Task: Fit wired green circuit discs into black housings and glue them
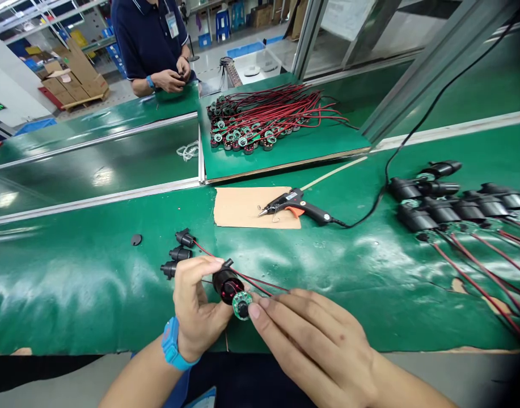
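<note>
1. Black housing [224,279] is held up off the green bench [93,283] in the person's left hand [200,309], near the front edge, its open mouth tilted toward the right hand [323,334]
2. Left fingers close around it, thumb below and index finger along the top; a blue band [173,347] circles the wrist
3. Right thumb and fingertips pinch narrowly on the rim of a round circuit board [241,306], green with a dark centre, just beside the housing's mouth; whether the two touch cannot be told
4. Red and dark wires [257,282] run from behind the housing toward the right hand, whose fingers hide part of them
5. Three more black housings [181,253] lie just beyond the left hand, and a black disc [136,239] lies apart to their left
6. Farther back, a glue gun [292,198] with an orange trigger [296,212] lies on a piece of cardboard [234,207], its black cord [387,177] trailing off to the right
7. Toward the far right, a cluster of black housings [451,208] rests on the bench, red wires [468,277] stretching toward the near edge
8. On a raised green board [285,150] lies a heap of red-wired parts [253,124]; past it, a co-worker [151,39] in a navy shirt holds both hands [170,81] together around a small dark item [182,77]
</note>
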A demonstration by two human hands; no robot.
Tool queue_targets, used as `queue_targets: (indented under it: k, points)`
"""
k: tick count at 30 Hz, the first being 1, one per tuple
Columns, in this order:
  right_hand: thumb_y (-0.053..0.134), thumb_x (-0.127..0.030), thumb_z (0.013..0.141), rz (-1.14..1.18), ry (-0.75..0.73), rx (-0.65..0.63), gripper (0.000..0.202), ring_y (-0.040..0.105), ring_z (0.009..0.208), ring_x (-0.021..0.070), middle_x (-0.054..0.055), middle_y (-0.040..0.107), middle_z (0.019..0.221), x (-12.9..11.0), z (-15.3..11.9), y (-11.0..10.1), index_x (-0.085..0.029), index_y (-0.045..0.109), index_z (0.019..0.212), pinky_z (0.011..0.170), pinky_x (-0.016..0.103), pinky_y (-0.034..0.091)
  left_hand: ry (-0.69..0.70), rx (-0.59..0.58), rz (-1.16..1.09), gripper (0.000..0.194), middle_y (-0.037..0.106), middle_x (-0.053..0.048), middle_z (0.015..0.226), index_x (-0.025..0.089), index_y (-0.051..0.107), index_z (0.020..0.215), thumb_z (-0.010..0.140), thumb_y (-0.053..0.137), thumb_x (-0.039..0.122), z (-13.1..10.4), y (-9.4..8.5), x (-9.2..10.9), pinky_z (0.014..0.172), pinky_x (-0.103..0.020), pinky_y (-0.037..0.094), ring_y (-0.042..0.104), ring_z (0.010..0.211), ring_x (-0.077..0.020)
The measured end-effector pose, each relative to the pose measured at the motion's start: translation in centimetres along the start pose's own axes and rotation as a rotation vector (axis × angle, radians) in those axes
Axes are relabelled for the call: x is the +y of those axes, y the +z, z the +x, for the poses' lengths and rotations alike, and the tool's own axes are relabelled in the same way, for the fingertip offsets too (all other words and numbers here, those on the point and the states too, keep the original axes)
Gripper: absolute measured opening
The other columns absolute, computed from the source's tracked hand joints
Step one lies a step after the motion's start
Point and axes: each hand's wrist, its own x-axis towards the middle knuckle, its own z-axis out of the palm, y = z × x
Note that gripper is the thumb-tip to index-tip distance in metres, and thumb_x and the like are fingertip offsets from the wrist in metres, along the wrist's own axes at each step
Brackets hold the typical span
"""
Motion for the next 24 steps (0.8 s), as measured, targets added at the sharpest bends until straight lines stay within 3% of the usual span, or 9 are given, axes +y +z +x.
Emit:
queue_targets:
  k: [3,9,17,24]
  points:
    - [0.056,-0.009,0.093,0.01,-0.012,-0.104,0.023,0.074,0.084,0.0191,0.009,0.079,0.087,0.2,0.5,-0.4,-0.012,0.078,0.095,0.068,0.028,0.062,-0.055,-0.051,0.033,0.045,0.059,-0.007,0.106,0.023,0.064,0.123,0.08,0.08,0.02,-0.1,-0.2,0.1,0.079,-0.034,0.061,0.064,0.096,-0.0201]
    - [0.049,-0.009,0.095,-0.023,0.014,0.061,0.029,0.073,0.082,0.0187,0.008,0.077,0.084,0.0,0.2,0.8,-0.013,0.078,0.093,0.063,0.029,0.059,-0.055,-0.05,-0.068,0.043,0.056,-0.004,0.104,0.024,0.067,0.115,0.076,0.083,0.013,0.2,-0.3,0.1,0.083,-0.035,0.06,0.064,0.096,-0.0191]
    - [0.054,-0.01,0.094,-0.036,-0.009,0.05,0.025,0.073,0.079,0.0175,0.006,0.079,0.086,-0.2,0.1,1.2,-0.014,0.079,0.092,0.066,0.03,0.056,0.018,0.009,-0.051,0.039,0.053,-0.003,0.103,0.024,0.068,0.113,0.079,0.083,0.016,0.1,-0.4,-0.3,0.087,-0.036,0.06,0.064,0.099,-0.0185]
    - [0.063,-0.017,0.092,-0.142,-0.036,0.058,0.016,0.072,0.084,0.0123,0.0,0.079,0.095,-0.6,-0.9,1.4,-0.024,0.078,0.093,0.075,0.025,0.057,0.086,0.026,-0.018,0.033,0.052,-0.001,0.104,0.021,0.068,0.107,0.08,0.082,0.013,0.2,-0.5,-0.3,0.089,-0.035,0.06,0.066,0.1,-0.0173]
